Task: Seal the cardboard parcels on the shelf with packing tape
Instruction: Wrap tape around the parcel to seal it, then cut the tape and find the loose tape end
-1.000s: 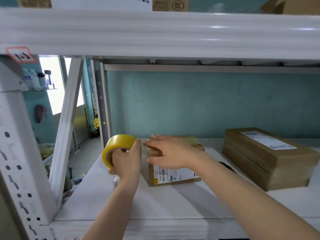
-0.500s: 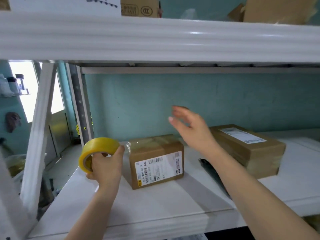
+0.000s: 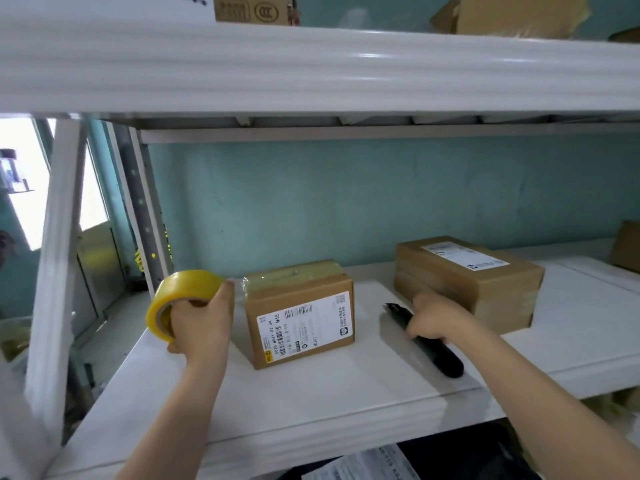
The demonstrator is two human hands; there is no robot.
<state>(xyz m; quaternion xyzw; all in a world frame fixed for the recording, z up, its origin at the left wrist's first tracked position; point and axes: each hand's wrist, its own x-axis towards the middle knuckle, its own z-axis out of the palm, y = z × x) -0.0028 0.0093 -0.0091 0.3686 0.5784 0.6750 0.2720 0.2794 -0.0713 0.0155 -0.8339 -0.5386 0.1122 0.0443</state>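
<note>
A small cardboard parcel [image 3: 300,313] with a white label on its front stands on the white shelf [image 3: 311,396]; clear tape runs across its top to the roll. My left hand [image 3: 201,323] grips the yellow tape roll [image 3: 173,296] just left of that parcel. My right hand [image 3: 436,317] rests on a black utility knife [image 3: 443,358] lying on the shelf to the parcel's right, fingers curled over it. A larger flat parcel [image 3: 471,278] with a label on top sits behind that hand.
The upper shelf beam [image 3: 311,71] hangs low overhead with boxes [image 3: 249,8] on it. A white upright post [image 3: 52,271] stands at the left. Another box edge [image 3: 627,244] shows at far right. Papers [image 3: 360,465] lie below the shelf.
My right hand left the small parcel's top, swung up and right, then came down onto the black knife. The left hand kept hold of the tape roll. The view shifted left.
</note>
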